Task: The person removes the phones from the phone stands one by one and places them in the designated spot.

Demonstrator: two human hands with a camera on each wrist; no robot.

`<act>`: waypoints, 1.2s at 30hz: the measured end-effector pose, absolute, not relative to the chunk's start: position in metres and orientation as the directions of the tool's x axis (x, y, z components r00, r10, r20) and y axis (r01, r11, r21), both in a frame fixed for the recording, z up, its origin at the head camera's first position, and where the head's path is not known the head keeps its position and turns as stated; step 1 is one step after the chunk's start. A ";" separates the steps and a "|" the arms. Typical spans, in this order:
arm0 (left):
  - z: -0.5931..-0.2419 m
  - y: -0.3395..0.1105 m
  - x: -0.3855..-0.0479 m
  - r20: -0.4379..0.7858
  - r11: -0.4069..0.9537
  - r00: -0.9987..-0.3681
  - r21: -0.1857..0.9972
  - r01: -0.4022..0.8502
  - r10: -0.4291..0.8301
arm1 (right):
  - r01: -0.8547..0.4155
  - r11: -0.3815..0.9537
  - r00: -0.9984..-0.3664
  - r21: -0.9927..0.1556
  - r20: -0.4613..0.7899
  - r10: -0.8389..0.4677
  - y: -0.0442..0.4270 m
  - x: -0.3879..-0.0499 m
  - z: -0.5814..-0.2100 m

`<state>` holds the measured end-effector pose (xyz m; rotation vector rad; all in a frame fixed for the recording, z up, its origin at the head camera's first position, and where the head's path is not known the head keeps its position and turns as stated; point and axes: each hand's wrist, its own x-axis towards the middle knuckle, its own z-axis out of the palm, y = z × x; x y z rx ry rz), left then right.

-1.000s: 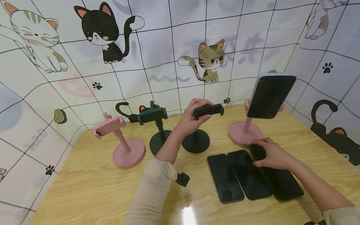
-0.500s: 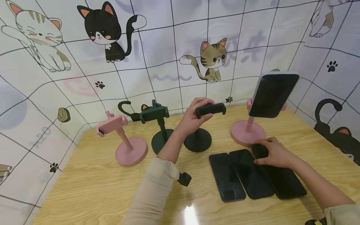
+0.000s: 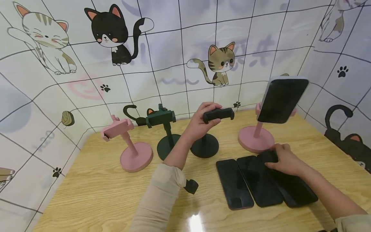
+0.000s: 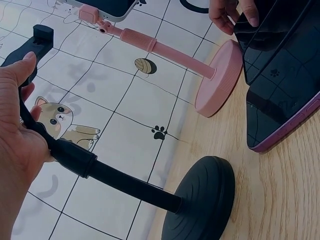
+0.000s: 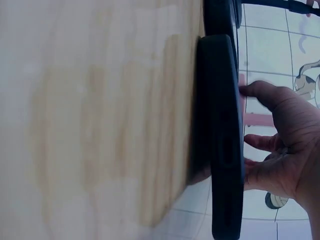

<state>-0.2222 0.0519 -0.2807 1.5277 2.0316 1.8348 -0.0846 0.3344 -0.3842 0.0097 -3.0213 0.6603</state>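
My left hand (image 3: pixel 200 124) grips the upper part of a black phone stand (image 3: pixel 218 114), with the thumb on its clamp in the left wrist view. The stand's round base (image 4: pixel 205 200) rests on the table. My right hand (image 3: pixel 287 160) holds the far end of the rightmost black smartphone (image 3: pixel 298 190), thumb on one side and fingers on the other. That end looks slightly raised; a fingertip shows beneath it in the right wrist view. Beside it lie a middle smartphone (image 3: pixel 259 183) and a left smartphone (image 3: pixel 234 187) with a pinkish edge, both flat on the table.
Behind the phones stands a pink phone stand (image 3: pixel 256 138) carrying a pale-edged phone (image 3: pixel 282 100). To the left are a dark green phone stand (image 3: pixel 168 129) and another pink stand (image 3: pixel 136 157). A cat-print sheet (image 3: pixel 171 48) hangs behind the wooden table (image 3: pixel 110 199).
The far end of the rightmost phone has shifted slightly left, over the middle phone's edge. My right fingers have changed position on it. My left hand stays on the black stand.
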 end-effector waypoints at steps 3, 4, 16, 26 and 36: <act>-0.289 0.056 -0.230 0.570 -0.168 -0.528 0.764 0.623 0.630 | -0.016 0.908 -0.999 -0.418 0.054 0.008 0.338 -0.085 -0.385; -0.292 0.058 -0.233 0.570 -0.167 -0.530 0.764 0.624 0.628 | -0.014 0.909 -0.999 -0.418 0.050 0.008 0.339 -0.085 -0.385; -0.290 0.057 -0.231 0.566 -0.170 -0.533 0.769 0.617 0.629 | -0.006 0.904 -0.999 -0.428 0.032 0.009 0.338 -0.087 -0.383; -0.276 0.051 -0.217 0.548 -0.146 -0.541 0.776 0.613 0.638 | 0.015 0.920 -1.000 -0.393 0.012 0.021 0.339 -0.087 -0.382; -0.301 0.062 -0.239 0.584 -0.193 -0.556 0.772 0.606 0.591 | 0.013 0.925 -0.999 -0.379 0.024 0.024 0.339 -0.086 -0.384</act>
